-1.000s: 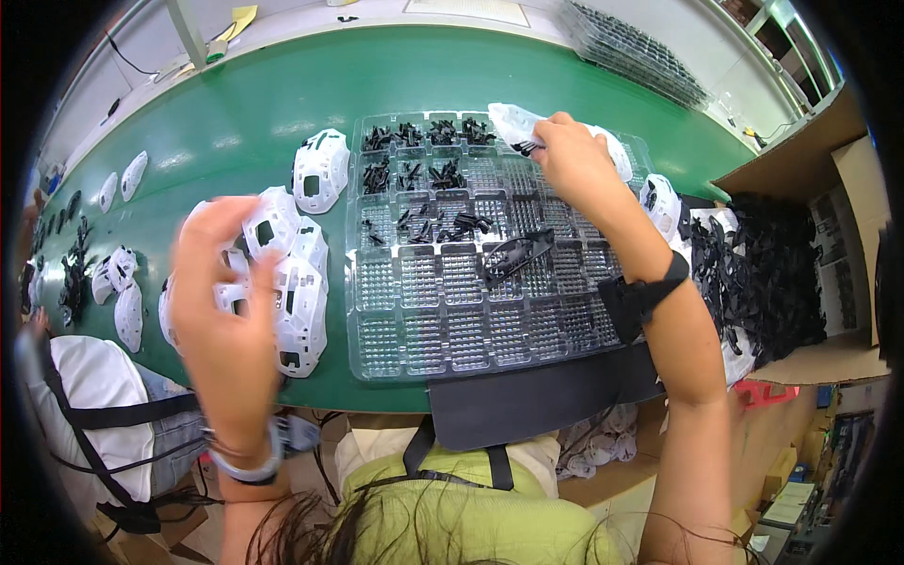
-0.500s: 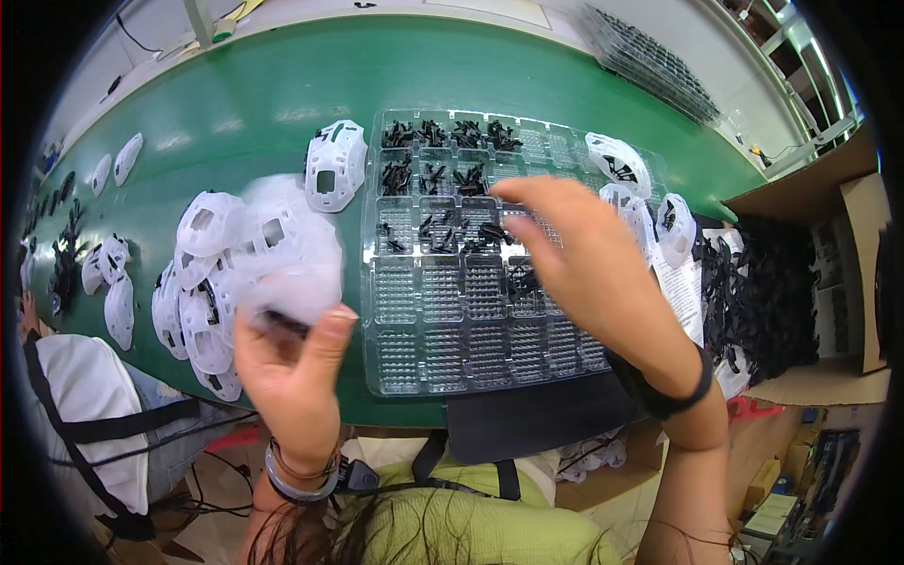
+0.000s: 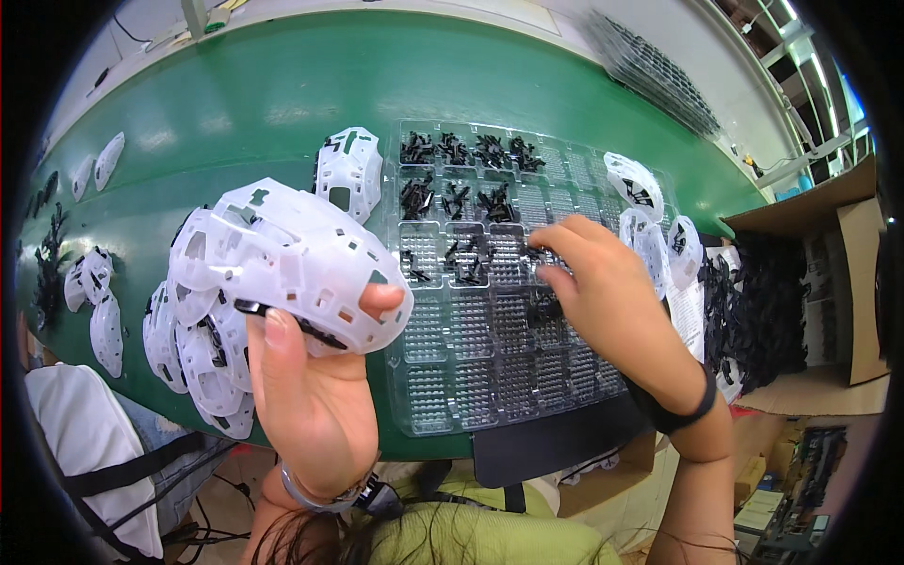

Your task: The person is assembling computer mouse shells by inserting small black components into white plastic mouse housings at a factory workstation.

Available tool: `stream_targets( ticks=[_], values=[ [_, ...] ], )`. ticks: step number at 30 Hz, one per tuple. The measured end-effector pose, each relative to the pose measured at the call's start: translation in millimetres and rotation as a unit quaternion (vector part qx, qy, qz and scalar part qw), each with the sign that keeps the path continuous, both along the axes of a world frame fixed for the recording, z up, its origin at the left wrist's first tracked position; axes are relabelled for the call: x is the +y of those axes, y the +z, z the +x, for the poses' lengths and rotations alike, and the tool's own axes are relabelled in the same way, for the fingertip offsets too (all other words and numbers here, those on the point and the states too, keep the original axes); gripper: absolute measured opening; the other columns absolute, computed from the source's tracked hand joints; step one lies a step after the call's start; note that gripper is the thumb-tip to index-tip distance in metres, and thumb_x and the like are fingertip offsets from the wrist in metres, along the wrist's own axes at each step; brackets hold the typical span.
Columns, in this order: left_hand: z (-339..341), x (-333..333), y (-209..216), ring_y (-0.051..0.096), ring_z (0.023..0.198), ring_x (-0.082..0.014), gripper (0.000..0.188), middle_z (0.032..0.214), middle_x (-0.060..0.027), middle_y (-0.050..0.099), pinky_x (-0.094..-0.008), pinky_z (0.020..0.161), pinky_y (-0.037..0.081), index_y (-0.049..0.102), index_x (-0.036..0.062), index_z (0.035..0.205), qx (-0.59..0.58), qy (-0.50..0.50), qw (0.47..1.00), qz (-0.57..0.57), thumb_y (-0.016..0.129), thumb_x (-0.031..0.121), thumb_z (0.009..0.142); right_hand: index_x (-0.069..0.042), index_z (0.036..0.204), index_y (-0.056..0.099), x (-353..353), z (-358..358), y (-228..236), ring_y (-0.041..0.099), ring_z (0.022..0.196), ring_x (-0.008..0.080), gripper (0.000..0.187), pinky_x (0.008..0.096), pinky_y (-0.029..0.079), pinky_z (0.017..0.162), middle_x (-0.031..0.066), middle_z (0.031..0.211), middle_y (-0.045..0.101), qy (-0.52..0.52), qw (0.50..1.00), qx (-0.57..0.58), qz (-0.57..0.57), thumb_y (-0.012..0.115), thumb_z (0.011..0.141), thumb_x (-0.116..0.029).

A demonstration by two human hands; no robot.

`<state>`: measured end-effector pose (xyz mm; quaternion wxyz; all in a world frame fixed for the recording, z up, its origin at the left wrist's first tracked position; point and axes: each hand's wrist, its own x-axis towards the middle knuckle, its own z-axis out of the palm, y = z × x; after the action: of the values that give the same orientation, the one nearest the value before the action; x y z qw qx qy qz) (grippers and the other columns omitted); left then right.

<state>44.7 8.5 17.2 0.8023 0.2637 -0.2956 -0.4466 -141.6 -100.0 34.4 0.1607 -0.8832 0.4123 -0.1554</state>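
Many black clips (image 3: 459, 201) in clear tray (image 3: 443, 414)

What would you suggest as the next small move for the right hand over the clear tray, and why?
Probably lift a small black part from the clear tray toward the white shell: the right hand rests fingertips-down on the compartments, while the left hand holds the shell raised.

- A factory assembly station: a long green worktable (image 3: 282, 85) runs from left to right.
- A clear compartmented tray (image 3: 490, 311) holds batches of small black parts (image 3: 461, 151).
- Many identical white plastic shells (image 3: 198, 348) are piled at the near left, with more (image 3: 650, 217) at the right.
- A cardboard box (image 3: 838, 273) at the right and stacked trays (image 3: 659, 75) at the far right.
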Motion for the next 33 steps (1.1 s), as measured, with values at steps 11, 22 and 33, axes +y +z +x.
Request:
stream_targets(
  ticks=[11, 22, 33],
  values=[
    [4, 6, -9, 0.050, 0.106, -0.0241, 0.046, 0.121, -0.0140, 0.045, -0.0417, 0.089, 0.041, 0.030, -0.0007, 0.127, -0.022, -0.030, 0.999, 0.038, 0.045, 0.017, 0.088, -0.006, 0.124, 0.041, 18, -37, -12, 0.042, 0.110, 0.0373, 0.064, 0.0408, 0.037, 0.093, 0.0214, 0.124, 0.040, 0.063, 0.990, 0.111, 0.066, 0.070, 0.068, -0.018],
    [-18, -13, -20, 0.054, 0.092, -0.0143, 0.047, 0.108, -0.0102, 0.054, -0.0247, 0.077, 0.043, 0.032, -0.0049, 0.128, -0.113, -0.106, 0.969, 0.192, 0.042, 0.001, 0.082, -0.006, 0.111, 0.053, 78, -92, -8, 0.045, 0.109, 0.0332, 0.049, 0.0413, 0.037, 0.090, 0.0149, 0.119, 0.046, -0.039, 0.991, -0.084, -0.096, 0.069, 0.065, -0.005],
    [-103, -32, -31, 0.051, 0.104, -0.0227, 0.047, 0.118, -0.0149, 0.048, -0.0344, 0.087, 0.043, 0.030, -0.0062, 0.130, -0.255, -0.307, 0.880, 0.257, 0.041, 0.003, 0.084, 0.000, 0.085, 0.058, 262, -259, -130, 0.056, 0.078, 0.0208, 0.012, 0.0277, 0.044, 0.070, 0.0097, 0.085, 0.056, -0.590, 0.756, -0.251, -0.128, 0.053, 0.075, 0.006]
  ],
)
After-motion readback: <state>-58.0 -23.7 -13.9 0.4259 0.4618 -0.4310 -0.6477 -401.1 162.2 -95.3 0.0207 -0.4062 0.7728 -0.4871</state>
